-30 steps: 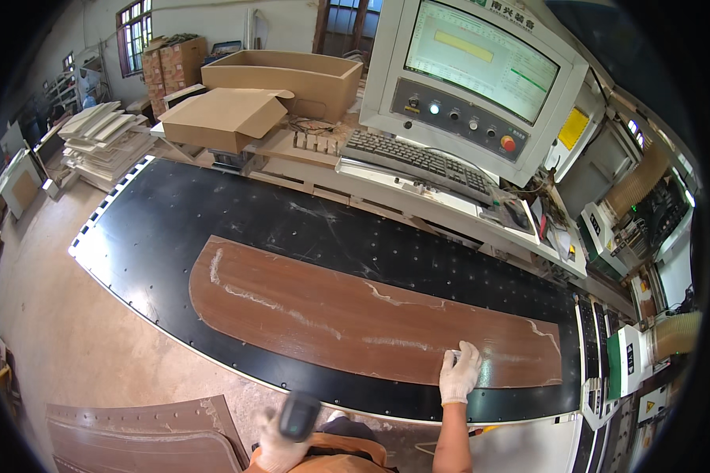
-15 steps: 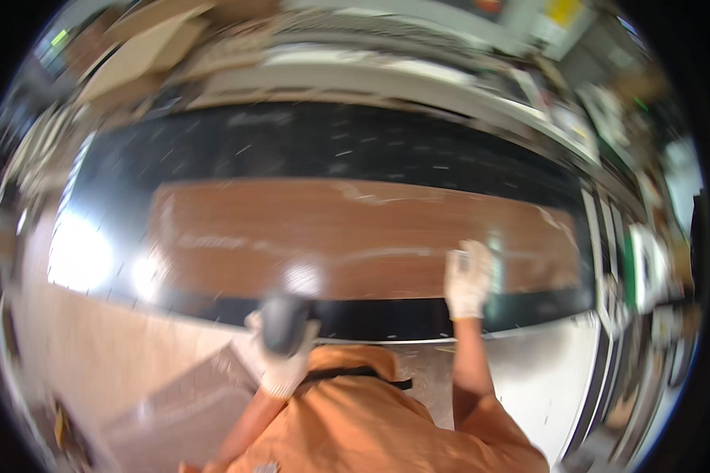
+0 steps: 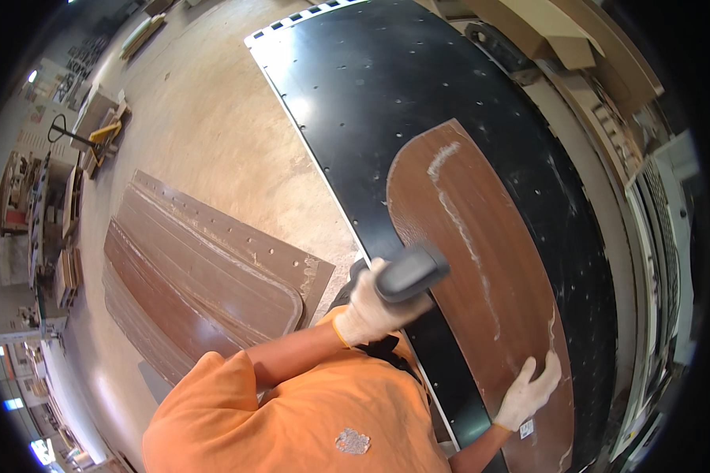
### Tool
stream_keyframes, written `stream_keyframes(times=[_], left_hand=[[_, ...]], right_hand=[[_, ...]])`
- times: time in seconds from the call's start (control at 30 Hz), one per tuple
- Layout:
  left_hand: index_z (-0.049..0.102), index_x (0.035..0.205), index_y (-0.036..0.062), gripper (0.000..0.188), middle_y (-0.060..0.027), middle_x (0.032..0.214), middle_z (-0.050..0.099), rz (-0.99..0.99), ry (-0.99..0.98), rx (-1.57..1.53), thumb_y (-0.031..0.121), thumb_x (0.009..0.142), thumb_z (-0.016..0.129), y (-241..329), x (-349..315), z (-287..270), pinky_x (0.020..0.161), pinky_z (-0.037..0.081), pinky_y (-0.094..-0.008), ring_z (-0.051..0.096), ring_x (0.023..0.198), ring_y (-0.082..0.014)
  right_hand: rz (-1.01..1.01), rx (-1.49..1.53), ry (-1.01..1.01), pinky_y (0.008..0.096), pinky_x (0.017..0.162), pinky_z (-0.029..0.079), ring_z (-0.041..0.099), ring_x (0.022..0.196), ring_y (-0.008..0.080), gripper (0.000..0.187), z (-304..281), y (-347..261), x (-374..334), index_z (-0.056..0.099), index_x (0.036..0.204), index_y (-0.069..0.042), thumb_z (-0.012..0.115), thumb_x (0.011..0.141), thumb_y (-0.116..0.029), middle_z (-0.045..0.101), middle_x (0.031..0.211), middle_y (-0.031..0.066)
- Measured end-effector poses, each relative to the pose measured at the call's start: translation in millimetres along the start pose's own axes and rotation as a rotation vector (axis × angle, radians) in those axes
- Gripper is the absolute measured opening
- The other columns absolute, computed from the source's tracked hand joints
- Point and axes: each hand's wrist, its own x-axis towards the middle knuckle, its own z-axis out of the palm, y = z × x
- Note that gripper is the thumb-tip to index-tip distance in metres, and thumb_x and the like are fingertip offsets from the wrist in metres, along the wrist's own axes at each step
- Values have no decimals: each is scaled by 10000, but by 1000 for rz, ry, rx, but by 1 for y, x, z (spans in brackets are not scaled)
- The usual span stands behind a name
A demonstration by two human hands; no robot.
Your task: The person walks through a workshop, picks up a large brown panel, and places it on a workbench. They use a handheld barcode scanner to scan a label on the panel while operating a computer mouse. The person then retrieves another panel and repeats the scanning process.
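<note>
In my gloved left hand (image 3: 377, 309) is a dark grey handheld device (image 3: 412, 272) with a broad rounded head, like a scanner gun. It is held above the near edge of a black table (image 3: 335, 87). A long brown panel (image 3: 481, 244) with a rounded end and a whitish streak lies on that table. My gloved right hand (image 3: 528, 392) rests at the panel, fingers apart and holding nothing. Close to its wrist, a small white printed label (image 3: 526, 429) shows on the panel.
Brown moulded panels (image 3: 205, 276) lie on the left, beside the table. A yellow pallet jack (image 3: 102, 142) with a black handle stands farther off. Cardboard (image 3: 540, 35) and a long machine rail (image 3: 607, 213) run along the table's far side.
My view has swung left, bringing the floor and the moulded panels into sight. The device in my left hand now overlaps the table's edge. My right hand remains at the brown panel.
</note>
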Motion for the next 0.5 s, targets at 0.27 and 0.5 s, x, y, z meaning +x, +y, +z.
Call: stream_keyframes(times=[0.27, 0.5], left_hand=[[726, 1076, -1, 264, -71, 834, 728, -341, 678, -518, 187, 941, 852, -105, 83, -150, 638, 620, -337, 679, 663, -138], [807, 1061, -35, 497, -212, 901, 815, -917, -12, 288, 389, 807, 868, -303, 56, -157, 817, 658, -432, 810, 823, -291]], right_hand=[[-296, 155, -102, 518, 1199, 469, 615, 1367, 430, 415, 35, -201, 90, 663, 1402, 15, 696, 990, -21, 655, 1473, 216], [-805, 436, -357, 561, 1102, 523, 658, 1260, 487, 465, 89, -305, 45, 688, 1294, 59, 753, 839, -7, 690, 1328, 257]])
